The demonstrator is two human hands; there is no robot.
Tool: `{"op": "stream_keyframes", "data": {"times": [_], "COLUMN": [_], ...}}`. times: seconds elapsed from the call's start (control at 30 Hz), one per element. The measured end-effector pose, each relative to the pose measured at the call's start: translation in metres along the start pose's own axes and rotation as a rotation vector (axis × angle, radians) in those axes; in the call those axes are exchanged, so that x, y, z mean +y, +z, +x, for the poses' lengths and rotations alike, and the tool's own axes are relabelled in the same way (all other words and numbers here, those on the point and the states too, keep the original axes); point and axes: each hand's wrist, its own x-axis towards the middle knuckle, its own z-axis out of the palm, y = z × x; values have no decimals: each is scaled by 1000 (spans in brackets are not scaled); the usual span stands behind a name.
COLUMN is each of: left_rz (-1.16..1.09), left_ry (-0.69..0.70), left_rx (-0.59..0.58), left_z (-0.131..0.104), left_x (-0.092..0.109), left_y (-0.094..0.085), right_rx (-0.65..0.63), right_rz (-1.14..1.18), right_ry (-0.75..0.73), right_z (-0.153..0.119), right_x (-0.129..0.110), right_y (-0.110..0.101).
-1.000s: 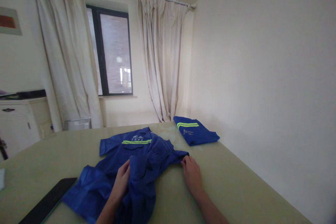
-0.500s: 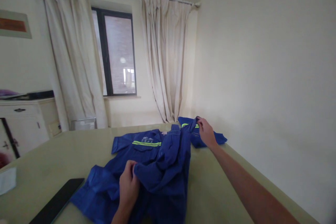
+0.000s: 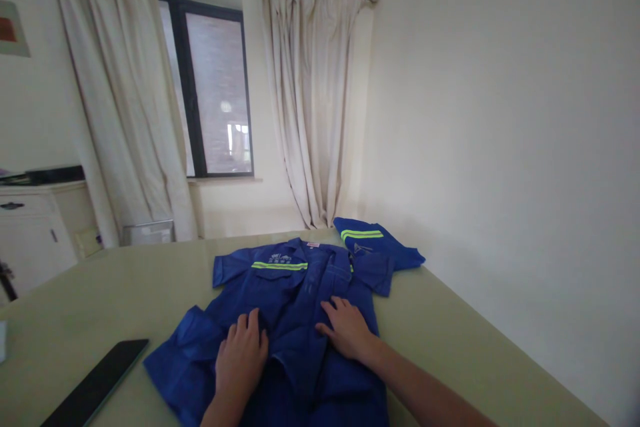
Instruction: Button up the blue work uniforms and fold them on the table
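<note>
A blue short-sleeved work shirt [image 3: 280, 290] with a yellow-green reflective stripe and white chest lettering lies spread on the table, its collar towards the window. On its lower left front rests my left hand [image 3: 243, 350], fingers stretched out over the cloth. My right hand [image 3: 347, 327] lies on the right front panel with its fingers spread. Between the hands the front panels are wrinkled. Past the shirt's right sleeve is a second blue garment [image 3: 385, 247], folded, with a similar stripe.
The greenish table [image 3: 465, 333] runs along a bare wall [image 3: 500, 113] on the right. A flat black object [image 3: 97, 383] lies at the left front. Curtains [image 3: 315, 100] and a window [image 3: 217, 90] are behind, with a white cabinet [image 3: 37, 233] at far left.
My right hand has let go of the cloth near the folded garment and come back onto the shirt, whose right side now lies flatter. My left hand has released the front panel. The view has shifted slightly.
</note>
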Motion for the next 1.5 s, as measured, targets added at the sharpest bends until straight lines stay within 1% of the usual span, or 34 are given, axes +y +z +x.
{"op": "stream_keyframes", "data": {"times": [0.07,0.13,0.2,0.23,0.27,0.3,0.33,0.37,0.4,0.43,0.5,0.53,0.63,0.67,0.73,0.8,0.83,0.9,1.0,1.1,1.17,1.23,1.3,1.33,1.43,1.5], "left_rz": [-233,-535,-834,-949,-1016,-1016,-942,-803,-625,-439,-141,-51,71,91,115,120,118,114,116,126,108,74,56,57,64,47], "left_ry": [27,75,144,170,187,197,206,209,205,197,188,187,175,164,144,125,115,118,185,227,206,194,213,224,203,179], "left_rx": [-126,-306,-479,-522,-516,-458,-364,-263,-179,-131,-128,-143,-141,-131,-126,-131,-127,-85,-19,5,16,0,-47,-67,-93,-78], "left_z": [-1,-3,-4,-4,-4,-4,-3,-4,-5,-6,-9,-10,-1,5,21,38,45,56,57,41,23,6,-3,-4,8,20], "left_x": [8,17,24,26,26,25,23,21,18,16,15,15,19,20,22,22,22,22,27,39,51,60,65,65,61,56], "left_y": [0,2,5,5,5,5,5,5,6,8,15,19,29,30,31,29,28,24,18,13,14,18,23,25,28,28], "right_rx": [-91,-164,-174,-164,-145,-124,-99,-70,-41,-17,-25,-51,-121,-126,-125,-98,-70,-15,4,-8,2,37,116,174,387,528], "right_rz": [-23,-36,-56,-66,-73,-79,-84,-86,-86,-85,-56,-27,76,92,84,66,61,63,52,44,53,67,84,95,147,205], "right_ry": [-22,-40,-27,-15,-6,0,7,16,28,42,50,41,-34,-57,-65,-58,-60,-69,-73,-100,-112,-108,-105,-113,-158,-154], "right_z": [18,42,65,74,80,83,84,82,77,70,50,37,-8,-22,-44,-53,-52,-43,-18,6,19,26,26,23,5,-10], "right_x": [3,13,22,24,24,22,18,14,10,6,0,-3,-10,-13,-17,-18,-18,-13,-3,4,7,7,6,5,4,6], "right_y": [2,-5,-13,-17,-20,-22,-25,-27,-31,-35,-45,-51,-59,-57,-48,-34,-26,-14,-5,-4,-4,-5,-5,-6,-6,-7]}}
